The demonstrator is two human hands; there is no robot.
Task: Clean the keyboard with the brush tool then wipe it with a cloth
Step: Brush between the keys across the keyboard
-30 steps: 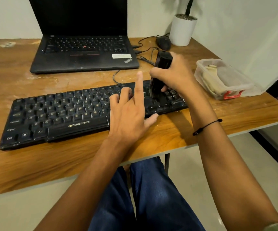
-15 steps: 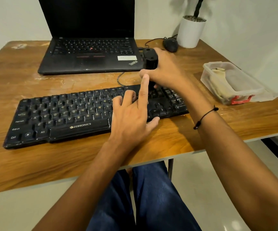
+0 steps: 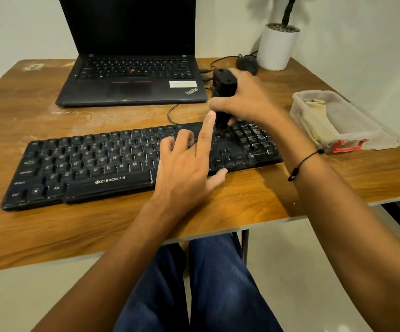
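From the head camera we see the black Zebronics keyboard (image 3: 127, 161) lying across the near middle of the wooden table (image 3: 242, 207), its cable running off toward the far side. Our right hand (image 3: 249, 101) is curled around the black brush tool (image 3: 223, 92), holding it nearly upright with its lower end down on the keys at the right part of the board, between the main block and the number pad. Our left hand (image 3: 184, 168) rests on the keyboard just left of that spot, fingers mostly straight and loosely spread, index finger raised beside the tool, gripping nothing; we judge it is steadying the board. The brush tool looks like rigid plastic, light enough for one hand, and we think the mid-body grip suits it; the bristles are hidden, so we cannot tell how soft they are. The keyboard is stiff and flat but light, so it may slide unless pinned. To the right sits a clear plastic container (image 3: 352, 130) holding a pale cloth (image 3: 318, 125), well apart from the keyboard. Farther away stand an open ThinkPad laptop (image 3: 132, 77), a mouse (image 3: 247, 63) and a white plant pot (image 3: 278, 46). Nothing blocks the brushing.
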